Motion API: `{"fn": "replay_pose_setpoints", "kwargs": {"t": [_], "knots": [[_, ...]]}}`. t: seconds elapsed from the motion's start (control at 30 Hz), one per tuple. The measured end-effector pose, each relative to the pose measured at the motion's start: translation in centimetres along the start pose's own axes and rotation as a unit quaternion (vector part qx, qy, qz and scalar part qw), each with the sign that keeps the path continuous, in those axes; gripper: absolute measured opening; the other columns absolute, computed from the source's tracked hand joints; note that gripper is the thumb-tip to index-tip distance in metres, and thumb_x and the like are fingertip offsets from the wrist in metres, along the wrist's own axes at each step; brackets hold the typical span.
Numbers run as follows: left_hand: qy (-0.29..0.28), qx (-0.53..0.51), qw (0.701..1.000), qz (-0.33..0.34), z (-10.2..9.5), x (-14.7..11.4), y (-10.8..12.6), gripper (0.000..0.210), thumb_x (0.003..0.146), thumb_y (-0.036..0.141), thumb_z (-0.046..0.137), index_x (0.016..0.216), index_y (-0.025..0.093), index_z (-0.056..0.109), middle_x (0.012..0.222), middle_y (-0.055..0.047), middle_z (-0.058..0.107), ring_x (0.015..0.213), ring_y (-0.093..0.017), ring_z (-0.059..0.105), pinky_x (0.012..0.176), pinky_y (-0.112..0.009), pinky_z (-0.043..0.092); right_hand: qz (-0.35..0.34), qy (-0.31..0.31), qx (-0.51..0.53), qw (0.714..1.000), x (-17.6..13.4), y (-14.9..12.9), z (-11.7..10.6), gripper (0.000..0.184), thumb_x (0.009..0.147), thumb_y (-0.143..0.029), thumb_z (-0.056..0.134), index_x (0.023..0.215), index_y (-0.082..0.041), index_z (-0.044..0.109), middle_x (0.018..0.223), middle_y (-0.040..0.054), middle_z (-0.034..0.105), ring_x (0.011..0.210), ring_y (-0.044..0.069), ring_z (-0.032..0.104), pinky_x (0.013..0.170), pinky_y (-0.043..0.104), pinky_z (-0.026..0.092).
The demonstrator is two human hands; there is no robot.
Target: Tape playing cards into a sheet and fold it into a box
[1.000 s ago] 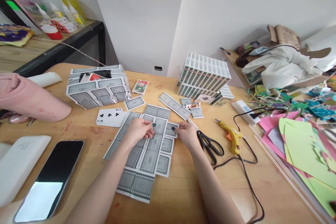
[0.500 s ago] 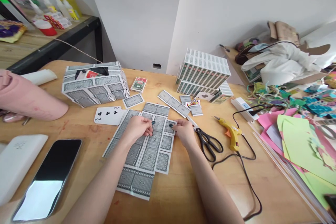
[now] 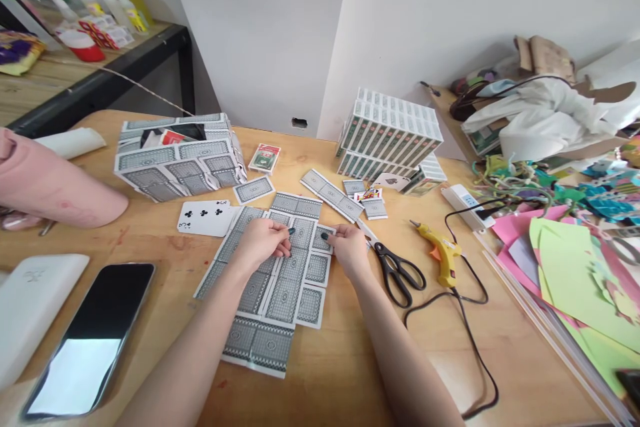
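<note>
Several playing cards lie face down, joined edge to edge into a grey-patterned panel [image 3: 287,287] on the table. My left hand [image 3: 263,240] is over the panel's middle, its fingers curled in and the thumb tip near the central strip; whatever is inside the fingers is hidden. At the panel's right side, my right hand [image 3: 350,247] pinches the outer edge of a small cut playing card [image 3: 323,240], thumb on top. Below that card, two similar cut cards [image 3: 316,269] stick out from the strip.
Black-handled scissors [image 3: 400,273] and a yellow glue gun [image 3: 443,253] with its cord lie at right. Behind stand a card-covered box [image 3: 175,167] and stacked card packs [image 3: 390,133]. A phone [image 3: 93,340] and pink roll [image 3: 55,180] occupy the left.
Both hands stay in nearly the same place on the panel and the small card. The whole view has shifted very slightly; no object has visibly moved.
</note>
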State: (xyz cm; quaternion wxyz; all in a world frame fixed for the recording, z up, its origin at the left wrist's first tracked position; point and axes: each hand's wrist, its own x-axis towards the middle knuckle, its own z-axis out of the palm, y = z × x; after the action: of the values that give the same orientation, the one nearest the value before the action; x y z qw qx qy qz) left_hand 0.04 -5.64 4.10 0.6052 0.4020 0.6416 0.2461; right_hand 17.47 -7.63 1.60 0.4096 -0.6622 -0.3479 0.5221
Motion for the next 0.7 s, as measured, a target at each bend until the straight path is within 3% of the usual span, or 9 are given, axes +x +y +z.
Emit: {"fn": "replay_pose_setpoints", "kwargs": {"t": [0.17, 0.47, 0.7], "knots": [[0.002, 0.004, 1.000, -0.004, 0.0, 0.1, -0.1, 0.005, 0.075, 0.012, 0.055, 0.070, 0.012, 0.057, 0.048, 0.000, 0.060, 0.042, -0.011, 0.059, 0.041, -0.018, 0.041, 0.005, 0.000, 0.026, 1.000, 0.0, 0.1, 0.0, 0.010, 0.051, -0.025, 0.059, 0.058, -0.018, 0.058, 0.055, 0.0008, 0.063, 0.051, 0.014, 0.053, 0.050, 0.025, 0.039], [0.007, 0.016, 1.000, 0.008, -0.1, 0.2, -0.3, 0.009, 0.071, 0.010, 0.054, 0.062, 0.011, 0.056, 0.045, 0.002, 0.055, 0.038, -0.009, 0.054, 0.037, -0.017, 0.036, -0.020, 0.030, -0.034, 0.999, 0.3, 1.5, -1.2, 0.013, 0.057, -0.030, 0.062, 0.058, -0.018, 0.059, 0.053, 0.0016, 0.061, 0.051, 0.016, 0.055, 0.048, 0.024, 0.039], [0.005, 0.023, 1.000, 0.018, -0.2, 0.5, -0.3, 0.007, 0.066, 0.010, 0.053, 0.061, 0.011, 0.057, 0.044, 0.004, 0.053, 0.035, -0.006, 0.049, 0.035, -0.016, 0.032, 0.000, 0.038, 0.036, 0.999, -0.1, 0.5, -0.4, 0.011, 0.051, -0.023, 0.059, 0.059, -0.016, 0.060, 0.051, -0.0008, 0.059, 0.047, 0.012, 0.049, 0.047, 0.022, 0.034]]}}
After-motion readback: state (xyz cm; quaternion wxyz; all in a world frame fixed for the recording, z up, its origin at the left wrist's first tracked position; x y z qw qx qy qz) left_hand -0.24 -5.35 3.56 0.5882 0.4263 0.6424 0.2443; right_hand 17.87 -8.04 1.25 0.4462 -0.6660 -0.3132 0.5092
